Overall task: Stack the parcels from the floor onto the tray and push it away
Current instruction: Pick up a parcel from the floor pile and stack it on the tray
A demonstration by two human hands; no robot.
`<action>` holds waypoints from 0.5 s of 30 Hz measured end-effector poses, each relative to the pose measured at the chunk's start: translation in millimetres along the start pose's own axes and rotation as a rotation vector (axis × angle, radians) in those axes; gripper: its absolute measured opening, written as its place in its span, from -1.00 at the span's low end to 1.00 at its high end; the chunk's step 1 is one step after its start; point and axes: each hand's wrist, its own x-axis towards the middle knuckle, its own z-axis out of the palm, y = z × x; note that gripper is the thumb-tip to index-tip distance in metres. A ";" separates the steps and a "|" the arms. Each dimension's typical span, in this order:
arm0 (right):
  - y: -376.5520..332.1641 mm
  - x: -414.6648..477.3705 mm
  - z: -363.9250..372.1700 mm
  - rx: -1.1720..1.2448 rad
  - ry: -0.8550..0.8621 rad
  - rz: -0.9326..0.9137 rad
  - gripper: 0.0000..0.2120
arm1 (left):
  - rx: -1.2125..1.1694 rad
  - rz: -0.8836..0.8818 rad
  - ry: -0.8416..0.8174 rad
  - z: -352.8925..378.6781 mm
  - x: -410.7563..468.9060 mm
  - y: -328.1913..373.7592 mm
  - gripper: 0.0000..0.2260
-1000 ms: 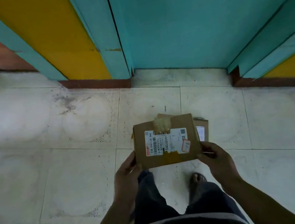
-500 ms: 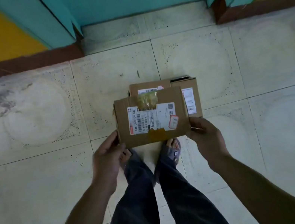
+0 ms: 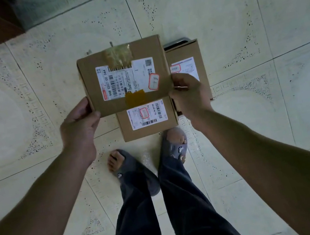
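While the left hand (image 3: 79, 126) and right hand (image 3: 189, 94) keep pinching its near corners, the parcel (image 3: 124, 77) hangs above a near box (image 3: 148, 118), hidden half a second ago, and a far box (image 3: 185, 60). I judge it ready for stacking. Its label reads "948 C507-00 044".

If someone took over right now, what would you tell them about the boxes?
Left hand and right hand each grip a near corner of the taped parcel, in the air.
Below, seemingly loaded already, lie the near parcel and the right parcel, side by side.
Behind them peeks a metal edge, probably the tray.
To do: set the taped parcel on them, push the tray away.
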 end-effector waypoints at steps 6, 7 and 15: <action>11.5 30.9 8.5 0.023 -0.008 0.034 -0.73 | 0.030 0.008 0.019 20.0 29.3 -4.5 -0.55; 13.1 33.2 9.1 0.019 -0.012 0.041 -0.73 | 0.042 0.006 0.020 21.2 32.2 -6.3 -0.56; 20.5 42.6 10.4 -0.036 -0.025 0.038 -0.73 | 0.062 -0.013 0.053 27.6 45.7 -17.5 -0.56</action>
